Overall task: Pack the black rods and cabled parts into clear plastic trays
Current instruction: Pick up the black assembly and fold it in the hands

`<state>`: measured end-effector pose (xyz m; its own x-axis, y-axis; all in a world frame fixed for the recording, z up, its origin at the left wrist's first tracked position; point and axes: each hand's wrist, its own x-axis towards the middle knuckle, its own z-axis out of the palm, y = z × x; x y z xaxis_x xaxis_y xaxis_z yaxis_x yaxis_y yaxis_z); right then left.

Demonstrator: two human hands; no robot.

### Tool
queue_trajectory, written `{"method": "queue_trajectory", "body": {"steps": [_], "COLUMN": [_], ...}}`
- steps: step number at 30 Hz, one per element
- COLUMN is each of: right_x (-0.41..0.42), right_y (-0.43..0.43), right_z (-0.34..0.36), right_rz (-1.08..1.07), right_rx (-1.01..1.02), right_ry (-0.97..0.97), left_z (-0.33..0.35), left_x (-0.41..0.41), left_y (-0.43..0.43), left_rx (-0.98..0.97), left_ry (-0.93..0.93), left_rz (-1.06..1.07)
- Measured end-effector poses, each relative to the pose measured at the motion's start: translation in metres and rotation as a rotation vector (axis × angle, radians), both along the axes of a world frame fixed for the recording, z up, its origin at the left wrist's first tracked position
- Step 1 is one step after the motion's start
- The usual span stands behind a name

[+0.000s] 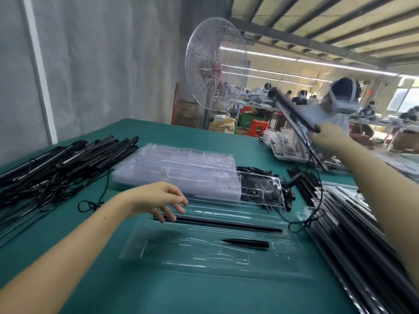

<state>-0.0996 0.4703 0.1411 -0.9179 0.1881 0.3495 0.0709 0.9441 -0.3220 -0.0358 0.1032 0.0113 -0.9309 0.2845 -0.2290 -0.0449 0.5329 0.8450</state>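
Green counter [158, 293], clear tray [204, 261] part filled: right hand [328, 137] grips a cabled part [292, 109] aloft, left hand [156, 198] loose over the seated rod [226, 223]. Next, probably: lower it into a free slot.

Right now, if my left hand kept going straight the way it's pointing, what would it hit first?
Probably the stack of clear trays, just past the left hand; depth is unclear.

A grey wall [102, 64] with a white upright strip [38, 71] closes off the left side. A green-topped table [204, 141] runs toward a large wire-guarded fan [215, 64]. Long strip lights [328, 64] hang under a beamed ceiling [317, 19]. Farther back, people sit at benches [301, 96], near red stools [258, 125] and a green crate [249, 117]. Daylight comes through a window [405, 98] at far right.
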Motion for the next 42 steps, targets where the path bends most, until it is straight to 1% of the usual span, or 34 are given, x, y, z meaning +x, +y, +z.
{"method": "queue_trajectory", "body": {"steps": [1,3,6,7,10,11,13,14,17,18,19,20,22,24,26,29,32,34,36,38,40,42], "right_x": [0.001,0.001,0.000,0.001,0.010,0.017,0.031,0.039,0.073,0.082,0.089,0.094,0.101,0.105,0.108,0.109,0.110,0.110,0.112,0.115,0.116,0.115], "right_y": [-0.001,-0.004,-0.015,-0.021,-0.047,-0.057,-0.079,-0.092,-0.124,-0.132,-0.139,-0.143,-0.148,-0.147,-0.142,-0.132,-0.124,-0.117,-0.107,-0.100,-0.093,-0.085], "right_z": [-0.003,-0.011,-0.022,-0.023,-0.020,-0.018,-0.020,-0.023,-0.041,-0.050,-0.060,-0.071,-0.092,-0.105,-0.111,-0.113,-0.118,-0.124,-0.129,-0.133,-0.139,-0.145], "right_rz": [-0.006,-0.035,-0.046,-0.043,-0.023,0.024,0.166,0.239,0.451,0.506,0.545,0.563,0.571,0.533,0.458,0.397,0.441,0.478,0.518,0.541,0.493,0.399], "right_rx": [0.082,0.204,0.175,0.198,0.386,0.372,0.225,0.119,-0.321,-0.379,-0.337,-0.221,0.010,0.073,0.135,0.241,0.229,0.203,0.134,-0.036,-0.186,-0.289], "right_ry": [-0.052,-0.040,0.016,0.041,0.203,0.224,0.147,0.057,-0.304,-0.385,-0.416,-0.403,-0.298,-0.203,-0.141,-0.074,-0.088,-0.103,-0.113,-0.102,-0.042,0.031], "left_z": [-0.001,-0.003,-0.005,-0.006,-0.006,-0.005,-0.003,-0.001,0.002,0.002,0.002,0.002,0.001,0.000,0.001,0.001,-0.009,-0.016,-0.023,-0.031,-0.039,-0.045], "left_x": [0.001,0.004,0.005,0.005,0.003,0.001,-0.001,-0.001,0.000,0.001,0.002,0.002,0.002,0.003,0.004,0.006,0.005,0.004,0.005,0.006,0.009,0.011], "left_y": [0.000,-0.001,-0.004,-0.005,-0.004,-0.002,0.003,0.004,0.003,0.002,0.000,-0.003,-0.008,-0.016,-0.022,-0.025,-0.023,-0.024,-0.029,-0.035,-0.038,-0.038], "left_rx": [0.003,0.016,0.032,0.040,0.073,0.111,0.277,0.400,0.774,0.870,0.948,1.007,1.091,1.115,1.097,0.949,0.777,0.789,0.855,0.886,0.892,0.918], "left_ry": [-0.004,-0.008,0.015,0.029,0.080,0.094,0.082,0.052,-0.080,-0.116,-0.138,-0.144,-0.139,-0.119,-0.081,0.011,0.100,0.116,0.111,0.102,0.086,0.068], "left_rz": [-0.011,-0.014,0.002,0.014,0.065,0.090,0.144,0.160,0.148,0.137,0.129,0.128,0.150,0.159,0.124,0.120,0.186,0.215,0.239,0.264,0.281,0.307]}}
